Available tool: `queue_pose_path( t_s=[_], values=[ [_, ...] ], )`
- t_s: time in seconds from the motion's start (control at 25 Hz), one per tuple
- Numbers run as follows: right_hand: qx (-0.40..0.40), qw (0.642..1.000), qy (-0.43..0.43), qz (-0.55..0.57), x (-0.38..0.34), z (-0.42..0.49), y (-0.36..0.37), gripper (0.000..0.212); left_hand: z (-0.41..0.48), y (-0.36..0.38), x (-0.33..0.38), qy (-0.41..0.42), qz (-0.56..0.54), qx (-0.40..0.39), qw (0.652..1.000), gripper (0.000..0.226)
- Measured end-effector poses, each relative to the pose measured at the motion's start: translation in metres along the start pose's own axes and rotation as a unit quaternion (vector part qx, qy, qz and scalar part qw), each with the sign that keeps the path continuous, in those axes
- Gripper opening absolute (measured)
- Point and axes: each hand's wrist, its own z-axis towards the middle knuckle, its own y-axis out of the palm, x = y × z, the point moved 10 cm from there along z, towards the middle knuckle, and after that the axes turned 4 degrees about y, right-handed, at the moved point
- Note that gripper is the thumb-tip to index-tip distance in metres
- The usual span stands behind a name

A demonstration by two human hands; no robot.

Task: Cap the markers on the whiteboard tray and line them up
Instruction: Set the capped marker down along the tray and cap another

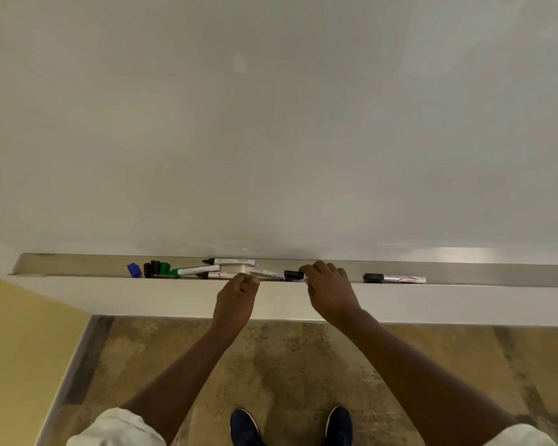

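On the long metal whiteboard tray (78, 265), our left hand (236, 299) pinches the light, slick white marker barrel (266, 273) mid-length; our right hand (331, 289) pinches its black cap (293, 274).

Metal tray (78, 265) (markers (395, 278); loose caps (134, 270))

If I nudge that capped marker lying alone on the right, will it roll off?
The white, black-capped marker looks round and stiff, so it may roll. It lies lengthwise near the metal tray's front edge; whether a lip would stop it, I cannot tell.
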Motion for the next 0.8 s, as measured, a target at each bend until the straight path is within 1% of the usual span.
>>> queue_pose_path(
  t_s=[0.08, 0.16, 0.28, 0.36, 0.48, 0.64, 0.8],
  values=[
    [0.005, 1.0, 0.021, -0.02, 0.026, 0.002, -0.002, 0.039, 0.003, 0.005, 0.014, 0.079, 0.07, 0.015, 0.994, 0.009],
    [-0.001, 0.998, 0.029, -0.047, 0.043, 0.003, 0.0, 0.039, 0.005, 0.012, 0.027, 0.149, 0.133, 0.019, 0.98, 0.005],
    [-0.012, 0.997, 0.043, -0.061, 0.061, -0.001, 0.006, 0.038, 0.002, 0.02, 0.032, 0.215, 0.231, 0.01, 0.949, 0.007],
    [-0.006, 0.997, 0.05, -0.057, 0.068, -0.006, 0.008, 0.038, 0.0, 0.02, 0.025, 0.224, 0.27, 0.005, 0.936, 0.011],
    [0.01, 0.997, 0.055, -0.055, 0.073, -0.014, 0.007, 0.039, 0.0, 0.017, 0.01, 0.215, 0.302, 0.003, 0.929, 0.014],
    [0.024, 0.997, 0.074, -0.03, 0.088, -0.021, 0.005, 0.038, 0.003, 0.012, -0.004, 0.192, 0.325, -0.006, 0.926, 0.017],
    [0.036, 0.997, 0.065, -0.025, 0.092, -0.022, 0.004, 0.034, 0.004, 0.006, -0.016, 0.167, 0.33, -0.005, 0.929, 0.018]
  ],
)
